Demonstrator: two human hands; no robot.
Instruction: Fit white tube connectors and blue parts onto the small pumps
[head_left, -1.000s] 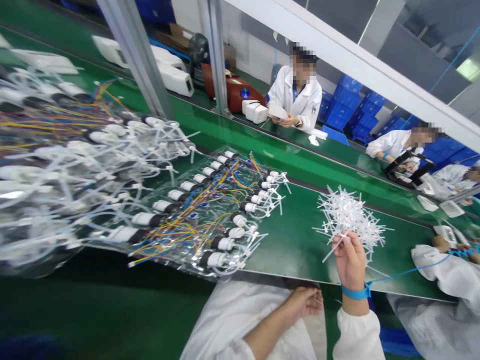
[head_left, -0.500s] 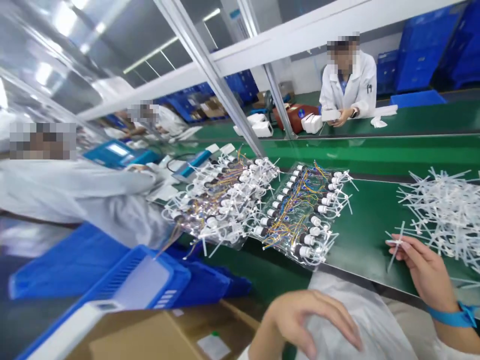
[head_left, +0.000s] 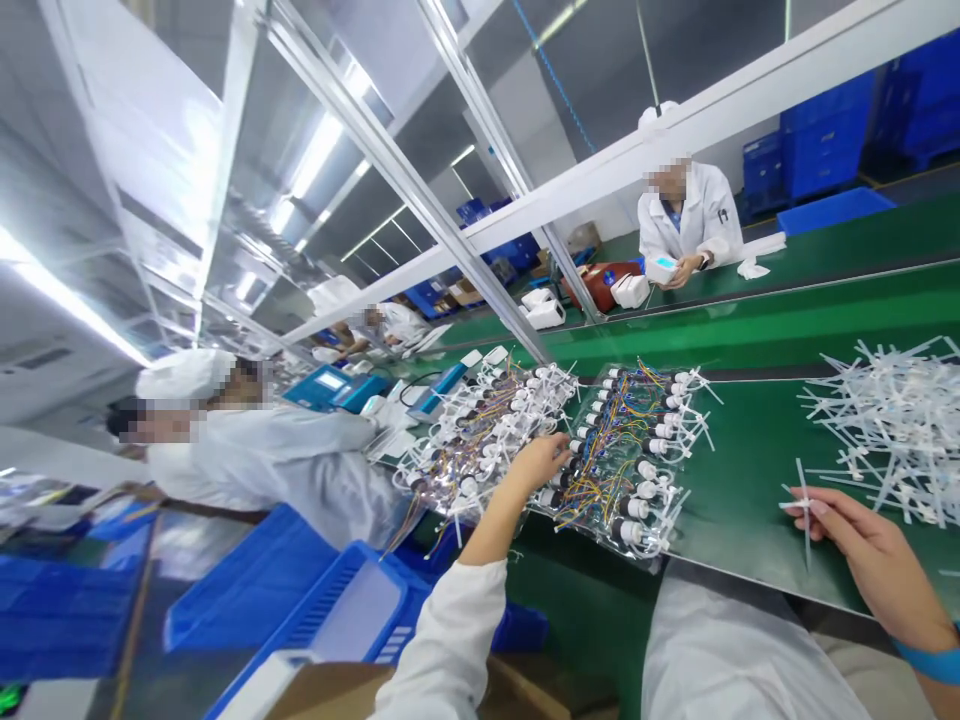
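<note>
My right hand (head_left: pixel 862 540) pinches a white cross-shaped tube piece (head_left: pixel 805 506) between thumb and fingers, held over the green table (head_left: pixel 739 470). To its right lies a large heap of similar white tube pieces (head_left: pixel 900 430). My left hand (head_left: pixel 541 462) reaches out to the near left side of a clear plastic tray (head_left: pixel 611 470) of black-and-white cylindrical parts with coloured wires. Its fingers are loosely bent and apart, close to the left row of parts; whether the tips touch one cannot be seen. More wired parts with white tubes (head_left: pixel 480 430) lie just left of that hand.
A co-worker in white (head_left: pixel 285 460) sits at the left, near blue devices (head_left: pixel 319 385). Another person (head_left: pixel 686 220) works across the green conveyor (head_left: pixel 750 340). Blue crates (head_left: pixel 352 600) and a cardboard box (head_left: pixel 330 690) stand low at the left. A metal post (head_left: pixel 480 260) rises behind the trays.
My left hand has moved from above my lap forward and left to the wired parts. My right hand still holds the white cross-shaped tube piece. The view has tilted upward and turned left.
</note>
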